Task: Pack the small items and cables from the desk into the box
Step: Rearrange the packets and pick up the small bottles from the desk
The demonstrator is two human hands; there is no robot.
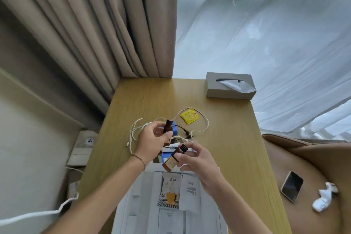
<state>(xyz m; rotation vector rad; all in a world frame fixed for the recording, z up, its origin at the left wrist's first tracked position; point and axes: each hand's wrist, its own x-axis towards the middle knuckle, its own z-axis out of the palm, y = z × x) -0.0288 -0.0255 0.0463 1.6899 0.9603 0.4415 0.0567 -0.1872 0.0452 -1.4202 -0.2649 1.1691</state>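
1. Head view over a wooden desk (218, 150): a person holds two small amber bottles above the open grey box (136, 195) at the desk's near edge, two printed sachets (171, 190) already lying flat inside it.

2. Risk, as judged from this moment: with both hands loaded at once, either bottle could slip on the way down and strike the box rim or roll off the desk; the pinch on the right-hand bottle looks the lighter of the two. A dropped bottle could also land on the cables just beyond the box and drag them.

3. Left hand (152, 138) is raised beyond the box's far edge, wrist bent back, thumb and fingers curled round an upright bottle (168, 128) with a black cap.

4. Right hand (195, 159) hovers over the box's far rim, fingertips pinching the second bottle (171, 161), which tilts with its cap pointing up and away (label facing the camera).

5. Still unpacked beyond the box: a tangle of white cable (133, 133), a black cable (182, 129), a blue item (174, 129) half hidden by the left hand, and a yellow packet (190, 116) farther out.

6. A tissue box (229, 86) sits at the desk's far corner, well apart from the box.
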